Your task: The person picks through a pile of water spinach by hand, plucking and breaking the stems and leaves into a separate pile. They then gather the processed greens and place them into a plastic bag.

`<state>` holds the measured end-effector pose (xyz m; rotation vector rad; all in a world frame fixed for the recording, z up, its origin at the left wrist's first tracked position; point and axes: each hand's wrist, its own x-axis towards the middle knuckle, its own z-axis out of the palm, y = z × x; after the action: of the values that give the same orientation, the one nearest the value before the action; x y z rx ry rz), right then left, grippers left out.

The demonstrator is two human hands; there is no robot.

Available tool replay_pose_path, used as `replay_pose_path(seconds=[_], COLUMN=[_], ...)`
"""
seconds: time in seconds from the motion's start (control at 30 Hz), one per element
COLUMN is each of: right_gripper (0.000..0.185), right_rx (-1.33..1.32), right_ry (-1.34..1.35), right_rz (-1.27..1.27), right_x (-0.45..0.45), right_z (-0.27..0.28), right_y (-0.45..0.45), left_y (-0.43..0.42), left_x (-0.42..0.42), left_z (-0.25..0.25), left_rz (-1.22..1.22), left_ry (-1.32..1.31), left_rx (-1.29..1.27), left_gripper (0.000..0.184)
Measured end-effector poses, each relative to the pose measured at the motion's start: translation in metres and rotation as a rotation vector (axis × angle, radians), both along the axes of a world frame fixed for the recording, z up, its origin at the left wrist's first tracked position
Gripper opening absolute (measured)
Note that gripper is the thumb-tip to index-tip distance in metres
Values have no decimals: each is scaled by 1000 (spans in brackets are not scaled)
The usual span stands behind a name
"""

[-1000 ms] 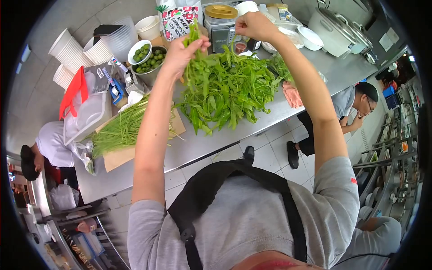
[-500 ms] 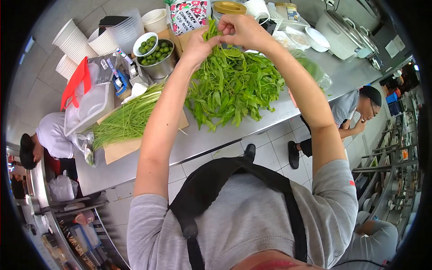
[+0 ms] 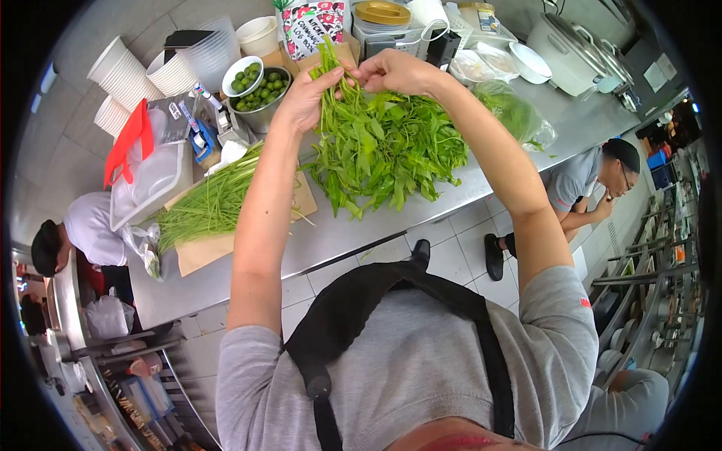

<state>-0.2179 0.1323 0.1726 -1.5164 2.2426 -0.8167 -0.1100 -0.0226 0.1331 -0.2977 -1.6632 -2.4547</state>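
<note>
A heap of leafy green stems that looks like water spinach (image 3: pixel 398 154) lies on the steel table. My left hand (image 3: pixel 304 98) is closed around a bundle of its stems, whose cut ends poke up above the fingers. Close beside it, my right hand (image 3: pixel 395 73) pinches at the same greens; its fingertips are partly hidden. To the left, long thin green stalks (image 3: pixel 207 199) rest on brown cardboard (image 3: pixel 197 255). Small green citrus fruits fill a white bowl (image 3: pixel 228 81) and a metal pot (image 3: pixel 272 119) behind my left forearm.
Stacked paper cups (image 3: pixel 120 71), a clear plastic tub (image 3: pixel 162 188) and a log book (image 3: pixel 307 30) line the back. On the right are a bag of greens (image 3: pixel 511 113) and a rice cooker (image 3: pixel 564 56). One person crouches beyond the table's right end (image 3: pixel 594 180); another stands left (image 3: pixel 94 225).
Both hands have moved down and slightly left, towards me. The stems in my left hand came along, and their ends now stand out more above its fingers.
</note>
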Motion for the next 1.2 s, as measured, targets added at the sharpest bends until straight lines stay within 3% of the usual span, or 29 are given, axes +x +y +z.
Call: replay_pose_path(seconds=[0.1,0.3,0.37,0.6,0.7,0.77,0.8,0.9,1.03,1.2], right_gripper=[16,15,17,16,16,15,15,18,21,24], right_rx=[-124,-71,-255,-228,-248,-130,-130,7,-233,-451], right_ry=[-218,210,154,-339,-230,12,10,687,615,303], right_rz=[32,-147,-141,-38,21,-147,-148,-469,-288,-77], right_x=[-6,-1,-1,11,0,-5,-9,-25,-1,32], right_z=[-11,-6,-10,-3,-11,-6,-5,-11,-3,9], right_y=[-6,-6,-8,-2,-7,-4,-1,7,8,-11], left_y=[-1,-1,-2,-4,-6,-9,-12,-34,-49,-41], left_x=[2,2,1,0,-4,-5,-5,-6,-6,-7], left_z=[1,-2,-2,1,-4,-8,-10,-22,-32,-34], left_rz=[15,96,131,192,163,232,231,66,-99,-6], left_ry=[39,51,50,121,89,49,47,33,41,21], left_rx=[11,-34,-79,-112,-52,-3,-4,392,618,556], left_gripper=[17,18,19,18,18,20,20,20,22,21])
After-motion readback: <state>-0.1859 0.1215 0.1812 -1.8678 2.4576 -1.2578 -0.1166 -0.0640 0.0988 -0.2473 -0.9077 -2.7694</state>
